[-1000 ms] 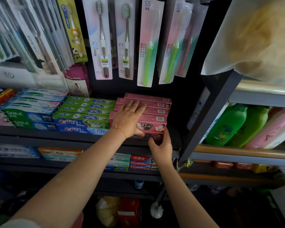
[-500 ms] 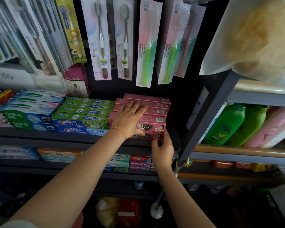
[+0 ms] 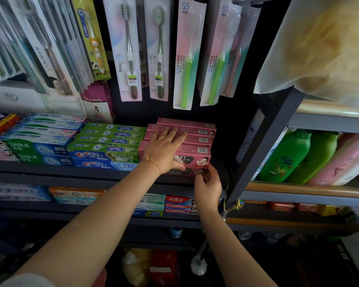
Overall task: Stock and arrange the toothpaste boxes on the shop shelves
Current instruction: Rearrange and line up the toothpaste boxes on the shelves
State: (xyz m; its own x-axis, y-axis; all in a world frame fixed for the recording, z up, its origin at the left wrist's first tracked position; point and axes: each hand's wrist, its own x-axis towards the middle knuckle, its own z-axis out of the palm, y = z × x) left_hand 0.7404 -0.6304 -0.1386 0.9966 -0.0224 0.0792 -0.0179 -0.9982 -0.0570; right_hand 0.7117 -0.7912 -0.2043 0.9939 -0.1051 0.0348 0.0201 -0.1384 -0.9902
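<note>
The pink toothpaste boxes (image 3: 195, 141) sit stacked in rows at the right end of the dark upper shelf (image 3: 71, 172), just beside the green Crest boxes (image 3: 108, 150) on their left. The left hand (image 3: 164, 150) lies flat on top of the pink stack, its fingers straight and slightly spread, pointing toward the far rows, while its thumb comes down over the front face of the near top box. A thin red and orange string bracelet (image 3: 153, 162) circles that wrist. The right hand (image 3: 208, 187) is lower and nearer, at the front right corner of the stack, with its curled fingers pinching the near end of the bottom pink box (image 3: 187, 171) at the shelf's front edge. Farther left on the same shelf lie Darlie boxes (image 3: 35, 150) in blue and green. Packaged toothbrushes (image 3: 187, 59) hang above the stack against the dark back panel. On the shelf below, red Colgate boxes (image 3: 179, 205) lie just left of the right wrist. Beyond the slanted grey upright (image 3: 265, 146) on the right stand green bottles (image 3: 288, 156) and pink bottles (image 3: 344, 160).
</note>
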